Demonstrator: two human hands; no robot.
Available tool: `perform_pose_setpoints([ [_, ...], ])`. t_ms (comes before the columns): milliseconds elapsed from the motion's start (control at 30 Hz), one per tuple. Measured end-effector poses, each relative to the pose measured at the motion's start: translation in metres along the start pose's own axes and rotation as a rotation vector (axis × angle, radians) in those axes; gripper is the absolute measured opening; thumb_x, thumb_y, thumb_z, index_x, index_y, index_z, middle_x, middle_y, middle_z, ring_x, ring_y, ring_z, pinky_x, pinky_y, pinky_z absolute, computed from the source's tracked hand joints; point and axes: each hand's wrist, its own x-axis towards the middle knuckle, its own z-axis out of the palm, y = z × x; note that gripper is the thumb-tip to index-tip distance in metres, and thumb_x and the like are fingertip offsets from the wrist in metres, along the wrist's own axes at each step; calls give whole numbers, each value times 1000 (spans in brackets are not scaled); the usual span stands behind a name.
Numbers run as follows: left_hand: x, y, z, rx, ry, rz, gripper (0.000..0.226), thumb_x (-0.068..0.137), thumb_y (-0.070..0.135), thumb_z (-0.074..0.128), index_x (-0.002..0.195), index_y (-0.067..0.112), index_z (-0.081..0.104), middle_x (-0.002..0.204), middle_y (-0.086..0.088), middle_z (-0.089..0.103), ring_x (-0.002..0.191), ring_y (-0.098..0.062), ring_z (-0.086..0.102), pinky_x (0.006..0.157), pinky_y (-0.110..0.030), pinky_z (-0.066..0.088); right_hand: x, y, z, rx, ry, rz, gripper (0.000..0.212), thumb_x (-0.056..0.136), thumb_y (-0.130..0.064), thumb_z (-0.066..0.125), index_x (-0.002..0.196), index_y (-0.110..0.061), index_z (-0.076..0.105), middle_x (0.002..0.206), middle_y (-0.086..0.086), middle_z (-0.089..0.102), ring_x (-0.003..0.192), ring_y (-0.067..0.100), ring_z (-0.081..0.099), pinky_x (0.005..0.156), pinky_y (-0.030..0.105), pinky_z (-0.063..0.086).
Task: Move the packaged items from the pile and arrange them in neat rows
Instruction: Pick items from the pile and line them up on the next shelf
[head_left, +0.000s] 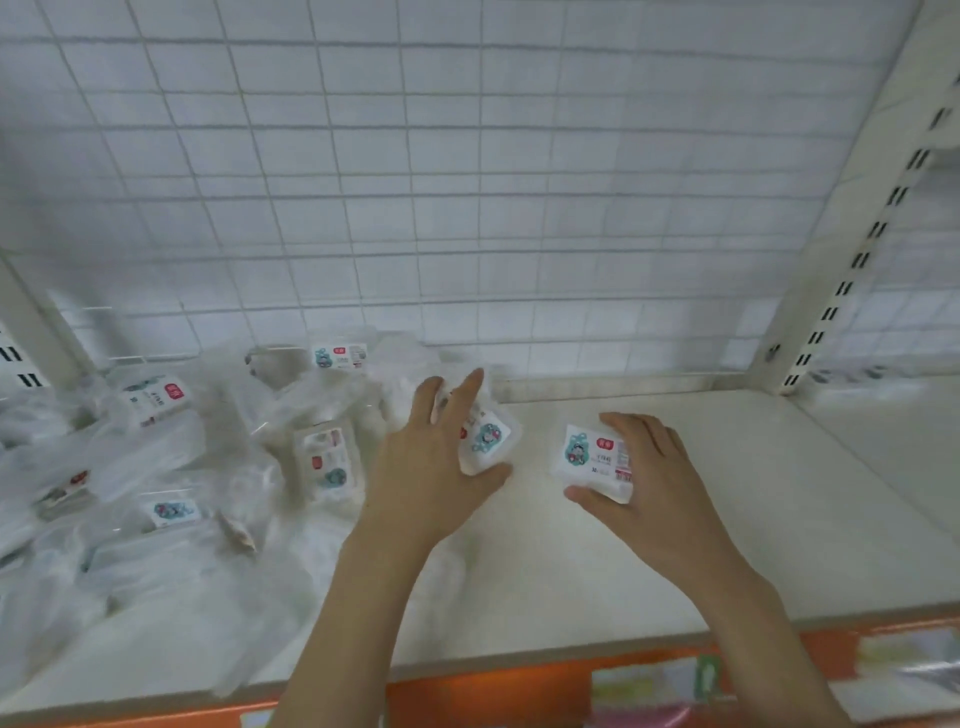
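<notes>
Right grip (641, 467) held small white packet (592, 457) between thumb and curled fingers, low over bare shelf (753, 493). Left grip (431, 457) clutched second packet (485, 439) just left. Pile of clear-wrapped packets (171, 457) lay far left. Wire grid (467, 182) stood behind.

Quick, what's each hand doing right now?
Left hand: holds a packet by the pile.
Right hand: holds another packet over the shelf.
</notes>
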Motion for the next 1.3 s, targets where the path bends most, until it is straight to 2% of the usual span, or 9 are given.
perform_pose_setpoints([
  [233,-5,133,94,-123,8,32,63,73,21,62,129,36,38,143,-5,10,97,-31,57,75,-34,50,-41,134,-90,-52,-62,57,71,67,-32,79,126,-12,45,114,-1,48,104,18,43,83,19,29],
  [433,-15,209,144,-227,51,-19,37,72,55,61,98,39,40,128,4,21,69,-18,59,74,-33,49,-59,209,-133,-57,-81,114,73,69,-35,77,130,-14,41,117,-1,45,107,18,40,82,17,27],
  [533,-11,223,157,-198,78,3,26,79,46,59,96,36,40,124,-4,29,66,-23,59,71,-39,52,-61,228,-136,-22,-76,133,74,69,-35,77,130,-15,40,117,-2,44,106,17,41,82,17,28],
  [633,-2,232,163,-184,55,79,32,77,34,49,108,39,41,133,-10,25,75,-21,58,76,-39,51,-60,239,-138,-1,-55,142,74,70,-35,76,131,-15,39,117,-2,44,107,16,40,82,16,27],
  [700,4,238,166,-222,10,103,64,77,21,58,130,43,30,145,-13,7,82,-15,54,77,-29,45,-59,246,-141,4,-57,146,74,71,-35,75,132,-15,38,118,-2,43,107,15,39,82,16,27],
  [800,18,252,177,-304,-64,20,91,72,10,67,142,23,11,142,-10,6,91,-12,45,73,-22,37,-57,259,-150,-16,-61,139,73,73,-35,74,132,-15,37,122,0,42,108,16,38,86,17,29],
  [967,44,280,203,-397,-59,-76,84,68,7,70,134,11,18,120,-2,26,108,-28,44,79,-27,36,-47,299,-174,-71,-56,142,74,73,-34,74,134,-14,37,126,2,41,111,17,37,86,17,29],
  [1067,60,303,217,-274,-78,-65,84,70,13,67,139,17,18,128,-4,42,114,-27,36,91,-34,35,-39,333,-191,-104,-61,143,74,73,-35,74,134,-14,37,126,2,41,113,17,36,88,16,27],
  [1300,110,380,267,61,-134,54,83,78,10,58,146,24,13,144,-2,25,128,-24,29,106,-32,24,-26,420,-231,-220,-126,76,76,68,-39,77,129,-6,46,123,11,45,114,29,40,97,36,38],
])
